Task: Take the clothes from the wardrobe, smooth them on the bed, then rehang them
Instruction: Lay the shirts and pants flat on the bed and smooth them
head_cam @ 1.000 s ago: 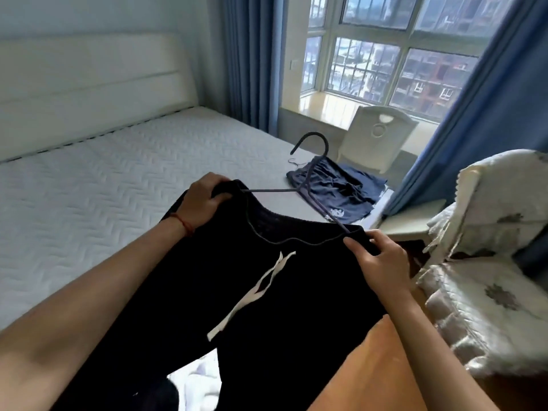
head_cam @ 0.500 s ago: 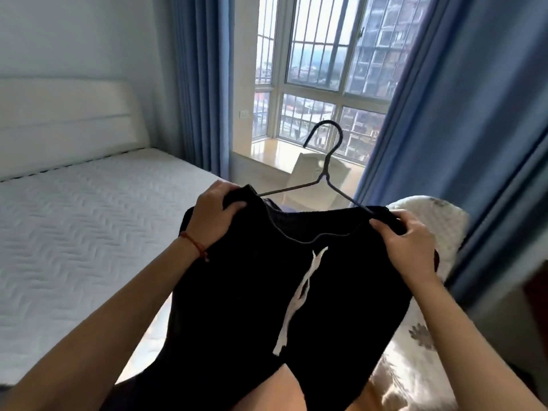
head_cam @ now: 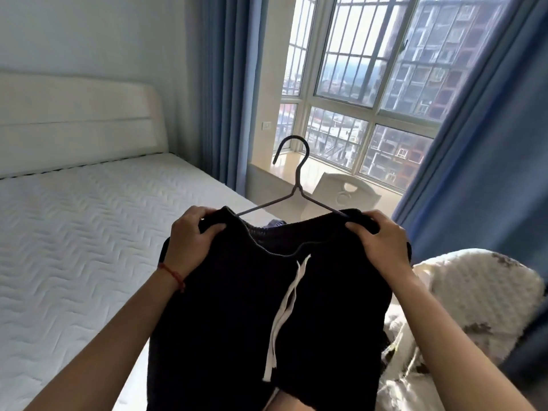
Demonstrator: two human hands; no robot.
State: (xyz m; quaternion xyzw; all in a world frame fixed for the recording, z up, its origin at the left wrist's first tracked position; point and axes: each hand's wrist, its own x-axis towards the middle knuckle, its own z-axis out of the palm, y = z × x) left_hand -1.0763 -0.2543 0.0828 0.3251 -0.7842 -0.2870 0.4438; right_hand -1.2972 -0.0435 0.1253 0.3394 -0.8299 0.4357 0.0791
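I have the black shorts (head_cam: 246, 315) up in front of me, near and right of the bed (head_cam: 74, 247), my left hand (head_cam: 189, 235) and right hand (head_cam: 382, 241) each pinching a waistband corner over the hanger (head_cam: 296, 185). If either grip slackens, I judge that the waistband could slide off the wire arm and the hanger tip sideways.

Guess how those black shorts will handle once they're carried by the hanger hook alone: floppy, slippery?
Probably floppy: the black shorts sag below where the left hand and right hand grip the waistband. Likely light: the thin wire hanger shows no bend. They may slide, since the hanger's arms slope and look smooth.
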